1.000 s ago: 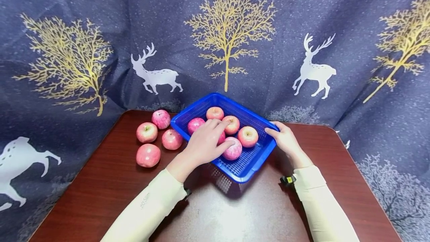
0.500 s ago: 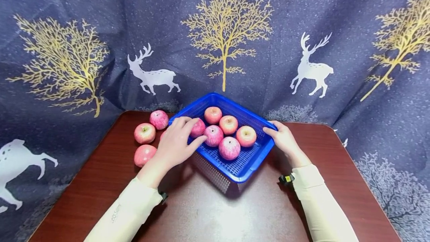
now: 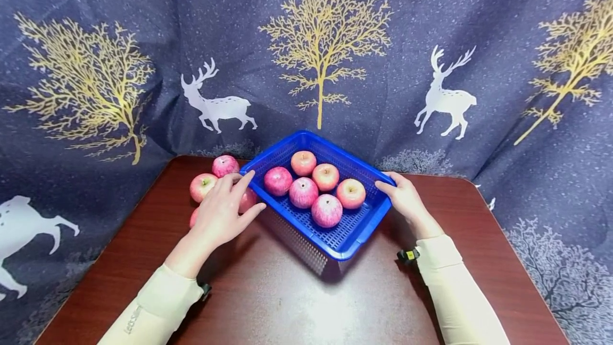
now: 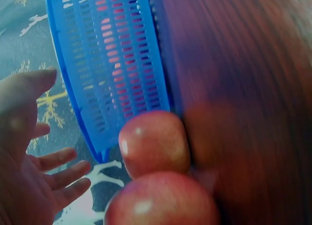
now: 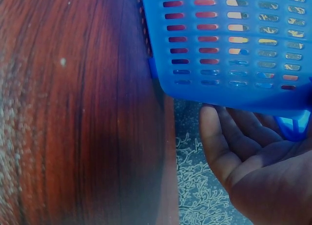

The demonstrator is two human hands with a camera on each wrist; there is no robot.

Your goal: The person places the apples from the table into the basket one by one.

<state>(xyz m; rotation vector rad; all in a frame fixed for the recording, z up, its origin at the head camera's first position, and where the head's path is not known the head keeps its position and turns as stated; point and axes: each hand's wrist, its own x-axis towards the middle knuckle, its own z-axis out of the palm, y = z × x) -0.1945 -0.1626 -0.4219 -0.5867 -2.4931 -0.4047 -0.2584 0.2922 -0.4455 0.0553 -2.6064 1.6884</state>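
Note:
A blue plastic basket [image 3: 354,244] with slotted walls stands turned at an angle on the table, with several red apples [image 3: 304,192] spread inside. My right hand [image 3: 407,201] holds the basket's right corner by the rim; in the right wrist view its fingers [image 5: 212,132] are against the outer side. Left of the basket, my left hand [image 3: 222,209] hovers over loose apples [image 3: 203,186] with fingers spread and nothing held. It partly hides two of them. The left wrist view shows one apple [image 4: 155,143] beside the basket wall and another apple [image 4: 163,203] nearer.
The brown wooden table [image 3: 335,307] runs to a back edge right behind the basket. A dark fabric backdrop [image 3: 287,41] with printed deer and trees hangs behind it. One more loose apple [image 3: 225,165] lies at the back left.
My left hand has moved left, out from over the basket's apples to above the loose ones, uncovering the apples inside. The right hand stays at the basket's corner.

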